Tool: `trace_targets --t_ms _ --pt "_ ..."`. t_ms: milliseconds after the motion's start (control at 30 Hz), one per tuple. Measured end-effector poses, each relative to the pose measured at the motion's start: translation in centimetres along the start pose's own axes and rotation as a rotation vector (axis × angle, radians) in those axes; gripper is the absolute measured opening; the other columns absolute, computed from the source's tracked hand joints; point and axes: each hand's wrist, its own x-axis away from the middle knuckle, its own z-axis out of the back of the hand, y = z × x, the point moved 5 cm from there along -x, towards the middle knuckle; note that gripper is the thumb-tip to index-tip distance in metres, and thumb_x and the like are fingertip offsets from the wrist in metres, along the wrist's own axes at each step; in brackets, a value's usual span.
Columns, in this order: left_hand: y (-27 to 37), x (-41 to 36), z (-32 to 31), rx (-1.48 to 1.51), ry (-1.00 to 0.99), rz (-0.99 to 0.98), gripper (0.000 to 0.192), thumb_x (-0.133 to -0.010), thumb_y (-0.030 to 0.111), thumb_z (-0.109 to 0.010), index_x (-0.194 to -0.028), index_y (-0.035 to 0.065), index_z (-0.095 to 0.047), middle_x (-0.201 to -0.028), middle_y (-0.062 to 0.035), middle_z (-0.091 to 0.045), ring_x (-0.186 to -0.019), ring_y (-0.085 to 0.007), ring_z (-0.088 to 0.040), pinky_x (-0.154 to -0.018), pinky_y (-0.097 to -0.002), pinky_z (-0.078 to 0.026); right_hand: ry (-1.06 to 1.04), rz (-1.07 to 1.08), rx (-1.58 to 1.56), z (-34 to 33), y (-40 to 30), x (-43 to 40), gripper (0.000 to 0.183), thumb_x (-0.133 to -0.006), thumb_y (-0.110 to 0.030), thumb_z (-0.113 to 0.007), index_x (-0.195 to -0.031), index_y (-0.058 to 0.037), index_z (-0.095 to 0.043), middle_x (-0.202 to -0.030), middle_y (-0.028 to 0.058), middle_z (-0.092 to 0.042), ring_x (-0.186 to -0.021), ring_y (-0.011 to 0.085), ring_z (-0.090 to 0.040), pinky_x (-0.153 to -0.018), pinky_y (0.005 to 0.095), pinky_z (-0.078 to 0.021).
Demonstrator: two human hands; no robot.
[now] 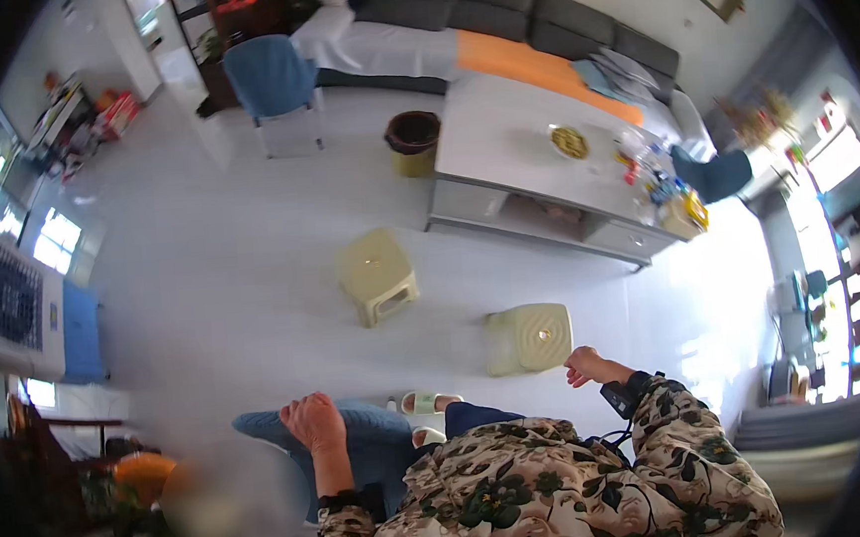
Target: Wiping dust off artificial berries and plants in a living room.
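Note:
My left hand [315,422] grips the top edge of the backrest of a blue upholstered chair [382,440], beside my body at the lower left. My right hand [585,366] is held out at the lower right with its fingers curled, and no object shows in it. Just up and left of that hand stands a cream plastic stool [543,338]; in this view the fingertips come close to its corner, and I cannot tell whether they touch. A second cream plastic stool [377,266] stands farther off, up and to the left.
A long coffee table [498,125] holds a plate of food [568,142] and assorted packets. A lined waste bin [413,142] stands at its left end, with a grey sofa [490,2] behind. Another blue chair [270,74] is at the upper left; an air cooler [29,311] stands at the far left.

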Motion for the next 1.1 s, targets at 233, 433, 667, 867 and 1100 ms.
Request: trace_targets --t_ms 233,433,667,867,1100 --pt "-0.3 0.2 -0.2 -0.051 -0.040 0.033 0.039 -0.094 0.024 -0.043 -0.072 0.0056 -0.069 -0.080 -0.0086 -0.070 -0.086 -0.0241 -0.061 -0.094 -0.0403 -0.037 -0.091 -0.059 -0.260 -2.2 13.8 5.6 0.026 -0.090 -0.021 -0.059 -0.090 0.0052 -0.060 -0.083 0.0220 -0.064 -0.069 0.0363 -0.067 -0.055 0.0466 -0.0596" --pt "-0.6 0.9 -0.2 -0.082 -0.080 0.031 0.041 -0.097 0.022 -0.038 -0.078 0.0037 -0.070 -0.089 -0.0103 -0.070 -0.093 -0.0250 -0.061 -0.098 -0.0411 -0.036 -0.209 -0.077 -0.413 -4.2 16.1 8.8 0.024 -0.089 -0.020 -0.061 -0.094 0.0031 -0.061 -0.086 0.0216 -0.066 -0.073 0.0364 -0.068 -0.059 0.0482 -0.0599" --pt "-1.0 1.6 -0.6 -0.116 0.006 -0.071 0.039 -0.099 0.023 -0.037 -0.084 0.0035 -0.068 -0.090 -0.0108 -0.069 -0.094 -0.0272 -0.060 -0.096 -0.0425 -0.038 -0.089 0.130 -0.111 -2.7 8.4 13.4 0.019 -0.087 -0.016 -0.059 -0.095 0.0005 -0.059 -0.081 0.0117 -0.065 -0.070 0.0224 -0.068 -0.055 0.0364 -0.0591" --pt "-1.4 1.2 -1.7 -0.186 -0.101 -0.023 0.035 -0.099 0.024 -0.039 -0.093 0.0040 -0.068 -0.099 -0.0111 -0.068 -0.103 -0.0295 -0.058 -0.097 -0.0436 -0.038 -0.079 0.259 -0.055 -0.4 13.3 13.5 0.019 -0.089 -0.018 -0.054 -0.094 -0.0006 -0.059 -0.081 0.0101 -0.066 -0.068 0.0194 -0.068 -0.055 0.0337 -0.0584" --pt "4.9 8.5 -0.7 -0.138 0.150 0.064 0.041 -0.097 0.024 -0.048 -0.130 -0.0012 -0.046 -0.140 -0.0180 -0.043 -0.132 -0.0350 -0.037 -0.111 -0.0454 -0.028 0.088 -0.015 -0.380 6.8 38.0 11.7 0.020 -0.089 -0.020 -0.058 -0.093 -0.0007 -0.062 -0.077 0.0130 -0.065 -0.065 0.0252 -0.067 -0.053 0.0404 -0.0584"
